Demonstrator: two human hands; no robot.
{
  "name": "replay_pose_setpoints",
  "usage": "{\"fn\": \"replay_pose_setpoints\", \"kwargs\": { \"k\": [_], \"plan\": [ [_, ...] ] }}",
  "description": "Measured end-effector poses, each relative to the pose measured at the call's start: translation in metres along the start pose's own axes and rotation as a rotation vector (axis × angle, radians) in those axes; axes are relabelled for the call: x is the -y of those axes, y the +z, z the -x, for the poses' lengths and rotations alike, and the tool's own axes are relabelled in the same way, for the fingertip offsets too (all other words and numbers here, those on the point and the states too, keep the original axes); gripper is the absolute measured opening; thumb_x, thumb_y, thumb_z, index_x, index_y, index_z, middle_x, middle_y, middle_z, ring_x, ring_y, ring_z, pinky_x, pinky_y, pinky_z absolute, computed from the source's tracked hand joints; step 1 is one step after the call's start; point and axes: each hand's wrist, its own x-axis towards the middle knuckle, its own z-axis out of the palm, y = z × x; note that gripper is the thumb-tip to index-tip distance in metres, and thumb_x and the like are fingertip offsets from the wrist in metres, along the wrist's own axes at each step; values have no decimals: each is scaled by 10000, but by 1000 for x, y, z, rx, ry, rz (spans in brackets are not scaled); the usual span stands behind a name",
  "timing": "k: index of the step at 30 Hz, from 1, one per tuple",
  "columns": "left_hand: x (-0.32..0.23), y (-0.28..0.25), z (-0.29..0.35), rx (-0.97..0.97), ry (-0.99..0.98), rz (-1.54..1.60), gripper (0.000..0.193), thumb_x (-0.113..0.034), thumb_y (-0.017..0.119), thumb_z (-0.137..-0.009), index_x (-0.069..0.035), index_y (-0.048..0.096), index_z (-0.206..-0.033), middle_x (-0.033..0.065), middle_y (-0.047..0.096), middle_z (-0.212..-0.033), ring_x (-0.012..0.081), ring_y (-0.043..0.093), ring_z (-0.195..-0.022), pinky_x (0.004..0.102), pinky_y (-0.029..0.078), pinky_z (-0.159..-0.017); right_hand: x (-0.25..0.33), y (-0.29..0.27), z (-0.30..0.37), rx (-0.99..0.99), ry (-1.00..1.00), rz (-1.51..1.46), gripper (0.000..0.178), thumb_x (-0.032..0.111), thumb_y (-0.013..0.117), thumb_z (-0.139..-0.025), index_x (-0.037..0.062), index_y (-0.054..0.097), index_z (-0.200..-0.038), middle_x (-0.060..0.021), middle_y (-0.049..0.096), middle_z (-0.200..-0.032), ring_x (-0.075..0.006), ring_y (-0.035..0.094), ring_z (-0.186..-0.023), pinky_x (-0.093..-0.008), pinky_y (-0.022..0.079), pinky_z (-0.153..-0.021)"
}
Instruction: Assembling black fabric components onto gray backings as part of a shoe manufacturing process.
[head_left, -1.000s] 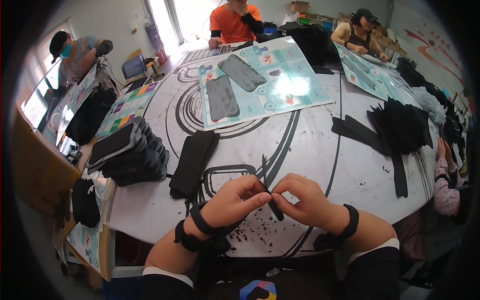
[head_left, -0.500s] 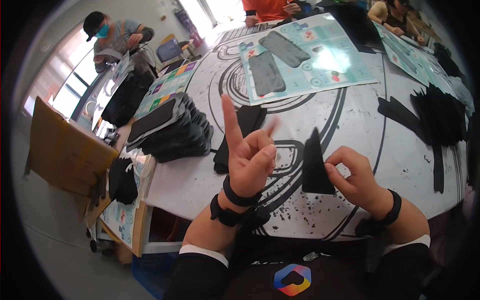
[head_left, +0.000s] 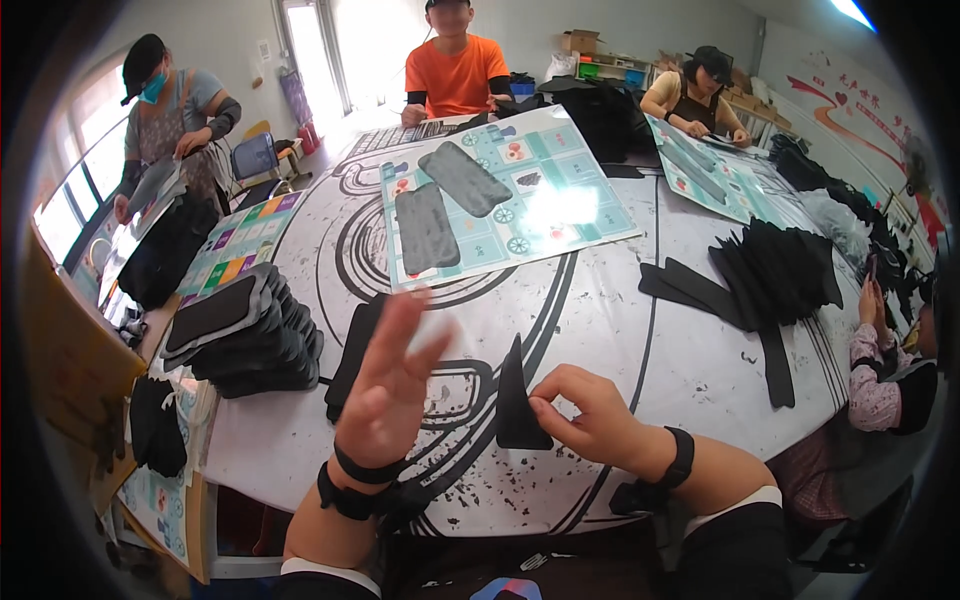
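A: So, starting big: what is filling the view?

B: The round white table (head_left: 620, 330) with black line drawings is taking up most of it, and people are sitting around the far rim from ten to two o'clock. A pale teal mat (head_left: 560, 200) is lying toward twelve with two dark oblong pads on it.

A: And nearer in?

B: A stack of black pieces (head_left: 250, 335) is sitting at nine o'clock, and a fan of black strips (head_left: 775, 270) is spreading out at two o'clock. A flat black strip (head_left: 355, 355) is lying just beside the raised hand, at its ten.

A: Where is the piece being handled?

B: The black triangular piece (head_left: 518, 400) is standing near the table's near edge, its long axis running from six to twelve, tip toward twelve. The right hand (head_left: 590, 420) is pinching its lower right edge between thumb and fingertips, the other fingers curling in.

A: And the other hand?

B: The left hand (head_left: 390, 390) is hovering above the table with fingers spread wide and blurred, gripping nothing. The piece is lying at three o'clock from it, apart from its fingers, so the right hand is clearly the nearer one.
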Motion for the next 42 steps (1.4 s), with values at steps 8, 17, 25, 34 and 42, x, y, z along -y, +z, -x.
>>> {"fn": "replay_pose_setpoints", "kwargs": {
  "k": [8,17,25,34,42],
  "plan": [
    [-5,0,-9,68,-545,-607,295,-177,446,-945,53,614,-870,82,626,-776,143,615,-727,251,470,-717,-1,-4,-4,-1,-30,38,52,65,614,-812,23,586,-827,-100,580,-754,-237,586,-681,-303,462,-611],
    [9,8,-2,427,-672,-649,329,-312,668,-836,-14,558,-753,25,562,-674,81,514,-634,222,417,-571,-2,6,0,112,-88,-2,63,61,626,-783,43,581,-823,-84,562,-740,-249,571,-654,-322,457,-569],
    [5,11,-1,404,-765,-538,253,-214,625,-873,-6,526,-769,-12,511,-694,49,452,-651,209,380,-569,0,4,1,104,-113,-9,68,49,624,-779,42,578,-830,-85,556,-753,-249,569,-650,-319,457,-563],
    [14,8,6,239,-721,-403,193,-171,579,-898,15,592,-848,-19,561,-747,40,472,-690,198,390,-610,4,2,0,50,11,-79,76,83,609,-812,18,580,-839,-104,575,-766,-229,589,-685,-304,466,-628],
    [10,9,5,181,-767,-362,160,-127,573,-891,24,601,-847,-18,573,-761,29,479,-701,192,389,-612,-2,6,5,35,165,-246,106,106,579,-846,1,575,-839,-85,593,-790,-159,583,-727,-276,459,-666]
  ]
}}
